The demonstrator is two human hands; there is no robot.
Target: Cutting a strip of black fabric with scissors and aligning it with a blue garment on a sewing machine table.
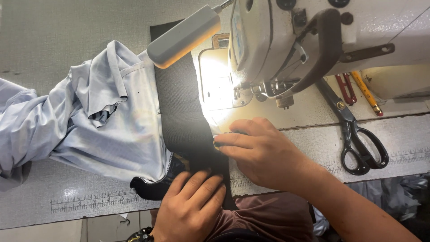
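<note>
My left hand (192,201): flat on the black cloth (186,121), fingers together, pressing it down near the table edge; it grips nothing.
My right hand (260,150): fingers long and flat, tips on the edge of the black cloth, just under the needle foot (284,101); it pins the cloth but does not pinch it.
Black cloth: lies on the sewing table (40,49), from the machine down to my lap; the pale blue shirt (103,116) lies over its left side.
Step, I think: lining up the edge for a seam.
Next, I think: slide the edge straight under the foot; keep fingers away from the needle.
Nearby: black scissors (358,143) to the right; the lamp (183,36) shines on the plate.
</note>
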